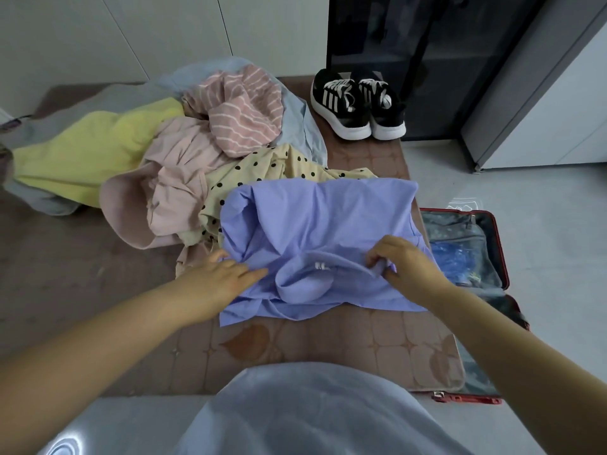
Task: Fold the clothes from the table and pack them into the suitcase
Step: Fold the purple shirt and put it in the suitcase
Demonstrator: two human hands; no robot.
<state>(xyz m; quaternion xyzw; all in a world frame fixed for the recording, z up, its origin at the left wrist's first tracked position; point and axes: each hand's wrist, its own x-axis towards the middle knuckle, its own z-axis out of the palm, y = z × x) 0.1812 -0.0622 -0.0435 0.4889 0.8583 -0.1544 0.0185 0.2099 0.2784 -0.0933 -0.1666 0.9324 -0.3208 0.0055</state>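
Right hand (405, 264), fingers curled, pinching the neckline of the lilac shirt (315, 224). Left hand (216, 280), fingers straight, pressing flat on the same shirt's left edge. The shirt lies spread but rumpled between and beyond my two hands, on the tabletop (328, 349). Beyond the left hand is the unfolded pile (197, 159) of polka-dot, pink, striped and yellow garments. Outboard of the right hand, and lower down, is the open suitcase (456, 228), red-rimmed; I see no folded garment in the part that shows. I judge the step in hand to be squaring up this shirt ahead of folding. The next move, as I judge it, calls for the right hand to draw the neckline taut while the left smooths the creases, then for the sides to be folded inward.
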